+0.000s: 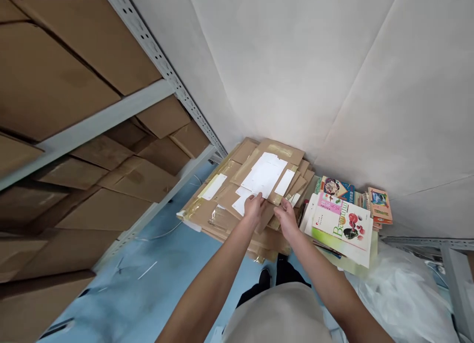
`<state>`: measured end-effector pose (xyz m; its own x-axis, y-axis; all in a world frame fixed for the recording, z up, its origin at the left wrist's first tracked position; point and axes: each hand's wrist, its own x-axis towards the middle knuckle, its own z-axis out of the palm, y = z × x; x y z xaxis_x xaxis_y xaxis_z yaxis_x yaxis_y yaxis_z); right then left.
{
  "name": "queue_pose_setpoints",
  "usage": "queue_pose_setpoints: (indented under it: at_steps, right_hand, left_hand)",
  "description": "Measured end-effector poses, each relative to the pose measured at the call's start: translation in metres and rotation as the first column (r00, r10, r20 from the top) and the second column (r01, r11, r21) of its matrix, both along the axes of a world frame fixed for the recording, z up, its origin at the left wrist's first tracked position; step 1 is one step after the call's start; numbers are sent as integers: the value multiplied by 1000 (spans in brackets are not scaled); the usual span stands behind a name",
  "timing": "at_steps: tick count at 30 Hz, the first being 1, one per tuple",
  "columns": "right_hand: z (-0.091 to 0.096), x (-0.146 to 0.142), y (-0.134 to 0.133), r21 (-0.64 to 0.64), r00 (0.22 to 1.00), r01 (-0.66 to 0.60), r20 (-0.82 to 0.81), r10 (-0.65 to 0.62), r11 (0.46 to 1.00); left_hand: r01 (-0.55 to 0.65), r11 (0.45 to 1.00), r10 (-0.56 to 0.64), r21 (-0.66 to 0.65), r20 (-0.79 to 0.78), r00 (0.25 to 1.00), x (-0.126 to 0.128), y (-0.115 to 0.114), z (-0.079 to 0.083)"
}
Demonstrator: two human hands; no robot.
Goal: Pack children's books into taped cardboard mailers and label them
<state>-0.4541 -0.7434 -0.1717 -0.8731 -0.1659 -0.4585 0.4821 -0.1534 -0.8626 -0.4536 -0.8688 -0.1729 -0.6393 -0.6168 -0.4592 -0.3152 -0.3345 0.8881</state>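
A pile of flattened cardboard boxes (222, 204) lies on the blue floor against the white wall. The top flattened box (276, 157) carries white labels (264, 175) and clear tape. My left hand (254, 207) grips the near edge of that top box, fingers curled over a white label. My right hand (286, 215) holds the same near edge just to the right, fingers closed on the cardboard. Both forearms reach forward from the bottom of the view.
A stack of colourful books (342, 224) sits right of the cardboard. A metal shelf rack (111, 115) filled with cardboard boxes stands at left. A white plastic bag (403, 293) lies at lower right. Thin white strips lie on the blue floor (148, 278).
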Motion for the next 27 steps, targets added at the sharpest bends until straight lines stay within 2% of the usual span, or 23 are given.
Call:
queue_pose_setpoints:
  at_steps: [2,5,8,11,13,15,18,21,24,27]
  right_hand:
    - [0,-2,-1,-26,999,23,36,-22,999]
    - [3,-7,-1,-55,994,59,93,-53,997]
    - [9,-12,-3,-52,994,36,106,-30,998]
    - [17,-13,-2,18,997,13,79,-14,1000]
    - [28,-12,5,96,999,26,15,-28,995]
    - [46,-12,16,168,992,53,-124,-32,984]
    - [88,-10,40,255,906,137,-422,-17,957]
    - [134,-3,69,296,744,336,-665,-59,894]
    - [167,19,98,325,626,507,-776,-82,799]
    - [181,57,131,369,608,595,-788,-99,714]
  left_hand:
    - [-86,984,80,159,44,996,-7,-3,4]
    - [-222,915,196,337,108,975,-17,-4,15]
    - [-253,909,228,331,112,967,-23,-4,28]
    - [-253,919,242,302,75,967,-19,-8,35]
    - [-264,936,265,232,24,964,-8,-14,37]
    - [-263,958,270,118,-53,961,7,-22,40]
    - [-200,978,186,-61,-176,967,36,-39,49]
    - [-105,975,43,-196,-298,954,64,-52,66]
    - [48,969,-137,-243,-365,921,88,-54,81]
    - [262,928,-348,-266,-359,866,108,-44,87]
